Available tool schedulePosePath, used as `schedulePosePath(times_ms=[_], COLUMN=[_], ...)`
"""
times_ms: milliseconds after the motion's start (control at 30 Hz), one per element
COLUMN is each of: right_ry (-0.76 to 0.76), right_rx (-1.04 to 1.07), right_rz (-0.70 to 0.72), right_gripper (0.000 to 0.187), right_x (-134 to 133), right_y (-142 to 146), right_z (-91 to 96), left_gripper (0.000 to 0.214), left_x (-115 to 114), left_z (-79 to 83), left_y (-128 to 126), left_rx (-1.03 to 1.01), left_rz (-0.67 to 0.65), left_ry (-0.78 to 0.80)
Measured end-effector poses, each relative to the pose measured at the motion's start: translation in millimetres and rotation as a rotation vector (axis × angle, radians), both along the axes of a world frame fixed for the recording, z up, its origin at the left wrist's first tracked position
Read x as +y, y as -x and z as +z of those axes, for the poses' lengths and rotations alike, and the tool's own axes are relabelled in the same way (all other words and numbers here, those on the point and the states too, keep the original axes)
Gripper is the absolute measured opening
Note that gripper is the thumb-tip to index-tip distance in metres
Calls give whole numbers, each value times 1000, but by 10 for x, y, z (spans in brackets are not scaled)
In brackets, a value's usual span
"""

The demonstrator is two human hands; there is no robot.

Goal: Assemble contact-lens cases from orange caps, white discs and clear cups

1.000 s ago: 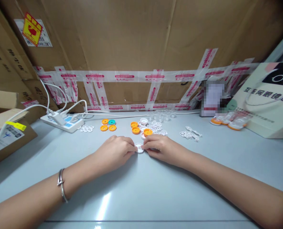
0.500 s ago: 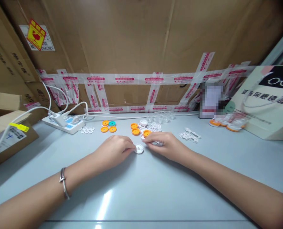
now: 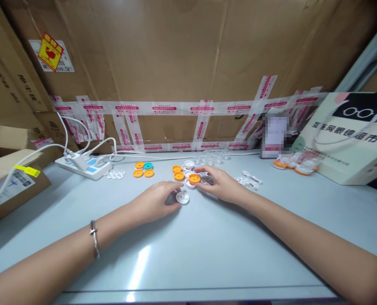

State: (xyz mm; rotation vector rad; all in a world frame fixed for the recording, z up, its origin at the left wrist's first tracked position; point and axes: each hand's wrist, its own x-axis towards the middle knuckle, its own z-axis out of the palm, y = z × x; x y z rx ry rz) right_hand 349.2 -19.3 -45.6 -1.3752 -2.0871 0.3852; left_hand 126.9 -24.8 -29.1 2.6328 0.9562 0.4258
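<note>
A small white round cap [image 3: 182, 197] lies on the grey table [image 3: 188, 250]. My left hand [image 3: 154, 201] rests beside it, fingers curled, its fingertips touching the cap's left side. My right hand [image 3: 218, 183] reaches over a cluster of orange and white caps, its fingers closed on an orange cap [image 3: 194, 178]. Behind that cluster lies a heap of small white flat parts [image 3: 207, 178], partly hidden by my right hand.
Three orange caps and a teal one [image 3: 143, 169] lie at the back left, next to a white power strip [image 3: 83, 166] with cables. More white parts [image 3: 250, 179], clear cups [image 3: 212, 156], a printed box [image 3: 350, 135] and cardboard boxes [image 3: 6, 178] surround the work area.
My right hand has let go of the white cap and moved back to the pile, closing on an orange cap. My left hand stays at the white cap.
</note>
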Motion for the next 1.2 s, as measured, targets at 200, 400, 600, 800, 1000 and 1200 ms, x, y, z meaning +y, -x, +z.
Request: schedulePosePath(times_ms=[200, 400, 600, 800, 1000, 1200], right_ry=[-41, -132, -175, -239, -7, 195], right_rx=[30, 190, 197, 334, 251, 51], right_rz=[36, 63, 279, 249, 181, 150], right_gripper=[21, 29, 33, 34, 35, 45], right_x=[32, -74, -283, -329, -292, -281], right_y=[15, 65, 218, 240, 212, 256], right_z=[-14, 80, 185, 193, 160, 30], left_gripper=[36, 31, 34, 29, 48, 31], left_x=[-24, -35, -62, -42, 146, 226], left_z=[31, 117, 125, 177, 168, 153], left_y=[2, 6, -47, -65, 63, 103], left_rx=[-9, -190, -330, -588, -709, -618], left_rz=[-9, 90, -1, 1, -62, -62], left_ry=[-2, -46, -77, 297, 740, 777])
